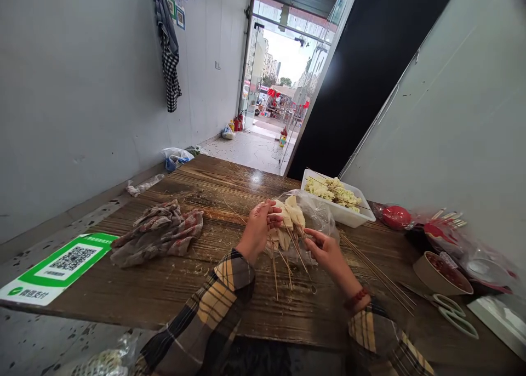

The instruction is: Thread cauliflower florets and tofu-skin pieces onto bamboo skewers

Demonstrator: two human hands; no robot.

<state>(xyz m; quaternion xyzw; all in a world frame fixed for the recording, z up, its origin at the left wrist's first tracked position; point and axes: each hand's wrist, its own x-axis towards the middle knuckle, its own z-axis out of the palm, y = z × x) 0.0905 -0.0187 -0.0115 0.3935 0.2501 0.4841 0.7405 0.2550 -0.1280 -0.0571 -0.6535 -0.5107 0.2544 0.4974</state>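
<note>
Pale, flat food pieces on thin wooden skewers (291, 214) lie in a bunch on a clear plastic bag (322, 214) at the middle of the wooden table. My left hand (262, 225) is at the left edge of the bunch, its fingers curved and apart, with no object plainly in it. On the other side, my right hand (322, 247) has its thumb and forefinger close together by the skewer sticks; whether they pinch a stick is too small to tell. Several stick ends point toward the near edge of the table. Loose bare skewers (380, 274) lie to the right.
A white tray (353, 218) of pale florets stands behind the bag. Scissors (452, 313), a bowl of red food (444, 274) and wrapped packages are at the right. A crumpled cloth (160, 236) and a green QR sign (57, 266) lie left.
</note>
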